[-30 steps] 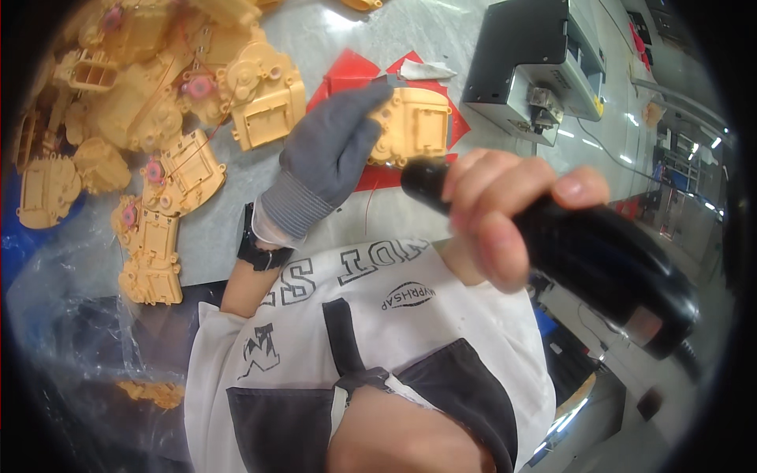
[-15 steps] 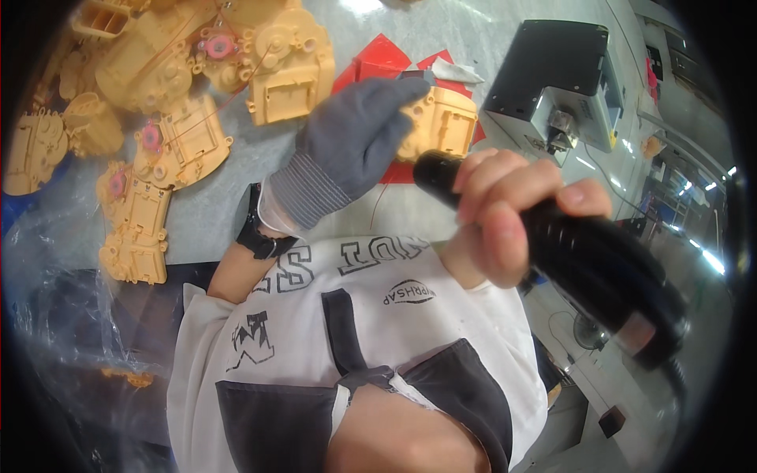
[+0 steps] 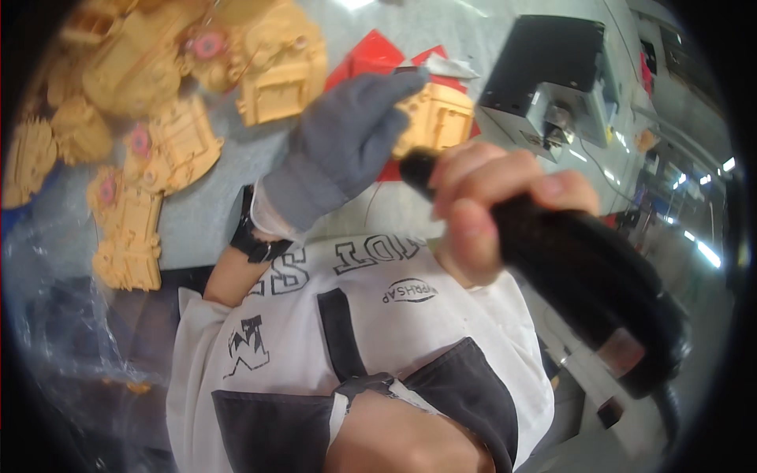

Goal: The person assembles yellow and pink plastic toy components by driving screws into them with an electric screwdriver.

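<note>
Grey knit fabric covers the left hand (image 3: 347,146), which reaches forward over the worktable (image 3: 197,209) and lies against a yellow plastic housing (image 3: 438,118). Its fingers are extended and close together, their tips at the housing's upper left edge, and the palm hides the part's left side, so whether the thumb grips underneath cannot be told. A black wristwatch (image 3: 254,240) sits on that forearm just behind the glove's ribbed cuff.

That housing rests on a red sheet (image 3: 371,57) spread on the pale tabletop, near the table's far middle. A small white scrap (image 3: 451,68) lies on the red sheet just beyond the housing.

Bare, the right hand (image 3: 489,209) is wrapped tight around a thick black powered screwdriver (image 3: 576,272), fingers curled over the barrel near its front end. The tool's black nose points toward the housing and sits just beside its lower left corner; contact cannot be made out. The tool's rear runs down toward the lower right, where a pale band shows on the body.

To the left, a heap of similar yellow housings (image 3: 158,102) lies on the table, some carrying small pink round pieces. A black and grey machine (image 3: 552,75) stands at the far right of the table. Clear plastic bagging (image 3: 55,315) fills the lower left.
</note>
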Action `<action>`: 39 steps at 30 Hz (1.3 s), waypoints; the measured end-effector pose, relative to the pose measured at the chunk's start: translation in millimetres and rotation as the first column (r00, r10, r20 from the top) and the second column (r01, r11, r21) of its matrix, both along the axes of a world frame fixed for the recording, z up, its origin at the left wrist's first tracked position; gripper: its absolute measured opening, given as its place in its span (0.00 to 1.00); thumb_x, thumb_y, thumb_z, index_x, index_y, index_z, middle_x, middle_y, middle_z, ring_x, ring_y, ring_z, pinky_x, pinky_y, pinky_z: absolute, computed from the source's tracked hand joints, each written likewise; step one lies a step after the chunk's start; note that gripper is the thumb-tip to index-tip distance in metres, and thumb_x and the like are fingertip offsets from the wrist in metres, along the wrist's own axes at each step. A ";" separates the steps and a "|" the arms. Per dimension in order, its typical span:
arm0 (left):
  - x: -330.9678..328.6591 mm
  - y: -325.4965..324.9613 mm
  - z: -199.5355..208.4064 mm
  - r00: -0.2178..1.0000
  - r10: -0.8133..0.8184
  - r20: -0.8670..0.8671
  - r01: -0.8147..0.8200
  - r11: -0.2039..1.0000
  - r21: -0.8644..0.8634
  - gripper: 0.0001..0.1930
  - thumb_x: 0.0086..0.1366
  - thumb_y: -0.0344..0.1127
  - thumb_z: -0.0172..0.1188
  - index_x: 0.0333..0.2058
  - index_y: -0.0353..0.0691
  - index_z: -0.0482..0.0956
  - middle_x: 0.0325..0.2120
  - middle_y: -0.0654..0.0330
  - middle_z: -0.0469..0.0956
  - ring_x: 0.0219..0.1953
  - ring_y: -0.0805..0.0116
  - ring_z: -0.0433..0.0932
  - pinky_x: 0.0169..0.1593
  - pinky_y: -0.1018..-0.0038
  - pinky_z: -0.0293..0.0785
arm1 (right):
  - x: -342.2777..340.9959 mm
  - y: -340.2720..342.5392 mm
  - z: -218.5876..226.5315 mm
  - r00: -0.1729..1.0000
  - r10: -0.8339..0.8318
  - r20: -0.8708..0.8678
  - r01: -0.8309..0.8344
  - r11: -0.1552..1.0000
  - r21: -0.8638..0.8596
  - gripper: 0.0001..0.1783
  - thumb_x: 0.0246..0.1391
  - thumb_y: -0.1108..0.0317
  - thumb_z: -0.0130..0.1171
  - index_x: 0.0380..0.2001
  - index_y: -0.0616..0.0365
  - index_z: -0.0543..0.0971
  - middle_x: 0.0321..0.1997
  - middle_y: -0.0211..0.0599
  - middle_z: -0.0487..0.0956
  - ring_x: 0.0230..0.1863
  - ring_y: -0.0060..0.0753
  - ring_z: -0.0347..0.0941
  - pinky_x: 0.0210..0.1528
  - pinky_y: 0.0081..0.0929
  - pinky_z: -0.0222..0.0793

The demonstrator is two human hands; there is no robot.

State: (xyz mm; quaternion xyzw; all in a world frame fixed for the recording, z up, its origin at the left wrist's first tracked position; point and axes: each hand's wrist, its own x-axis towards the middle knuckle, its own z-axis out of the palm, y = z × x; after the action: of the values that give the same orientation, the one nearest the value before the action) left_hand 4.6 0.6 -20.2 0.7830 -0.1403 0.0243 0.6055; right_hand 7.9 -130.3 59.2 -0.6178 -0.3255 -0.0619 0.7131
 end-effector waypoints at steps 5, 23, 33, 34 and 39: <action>-0.5 2.0 0.1 0.999 0.027 -0.040 -0.025 0.998 0.053 0.16 0.63 0.32 0.46 0.49 0.36 0.69 0.39 0.52 0.74 0.40 0.60 0.74 0.44 0.73 0.68 | 5.4 -38.9 9.0 0.986 0.164 -0.015 -0.161 0.980 0.120 0.30 0.41 0.84 0.57 0.47 0.56 0.58 0.19 0.36 0.70 0.17 0.30 0.66 0.22 0.28 0.64; 3.2 -6.4 0.6 0.998 0.046 -0.047 -0.045 0.999 0.010 0.17 0.60 0.31 0.50 0.48 0.34 0.69 0.37 0.50 0.75 0.38 0.58 0.75 0.43 0.72 0.69 | 3.7 -112.0 17.9 0.844 -0.531 -0.078 0.535 0.817 0.215 0.28 0.40 0.79 0.50 0.49 0.59 0.59 0.17 0.35 0.66 0.15 0.29 0.64 0.24 0.33 0.64; -2.3 -4.5 2.6 0.989 0.088 -0.117 -0.090 0.996 -0.013 0.22 0.61 0.37 0.50 0.53 0.37 0.63 0.39 0.50 0.75 0.40 0.54 0.75 0.42 0.69 0.71 | 29.5 -8.6 40.0 0.890 -0.446 -0.095 0.445 0.895 -0.033 0.29 0.41 0.75 0.45 0.51 0.61 0.57 0.16 0.37 0.64 0.15 0.30 0.61 0.26 0.33 0.64; -1.9 -5.3 0.4 0.995 0.086 -0.045 -0.088 0.995 -0.043 0.22 0.61 0.37 0.50 0.53 0.37 0.63 0.39 0.50 0.74 0.40 0.54 0.75 0.42 0.68 0.71 | 33.1 -6.9 38.3 0.897 -0.433 -0.089 0.431 0.901 -0.044 0.28 0.41 0.75 0.45 0.50 0.61 0.58 0.16 0.38 0.65 0.15 0.30 0.62 0.25 0.33 0.64; -1.8 -2.8 3.2 0.994 0.079 -0.072 -0.082 0.996 -0.041 0.21 0.61 0.35 0.49 0.52 0.37 0.63 0.40 0.51 0.74 0.39 0.53 0.74 0.42 0.66 0.71 | 45.4 1.3 21.6 0.909 -0.412 -0.058 0.405 0.909 -0.100 0.24 0.42 0.77 0.46 0.47 0.60 0.59 0.17 0.39 0.67 0.15 0.30 0.63 0.24 0.31 0.65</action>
State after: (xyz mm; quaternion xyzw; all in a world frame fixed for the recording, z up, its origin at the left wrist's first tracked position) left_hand 2.9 -2.2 -16.9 0.7750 -0.0868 0.0240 0.6256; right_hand 53.3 -129.0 80.9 -0.7042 -0.1634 -0.1717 0.6692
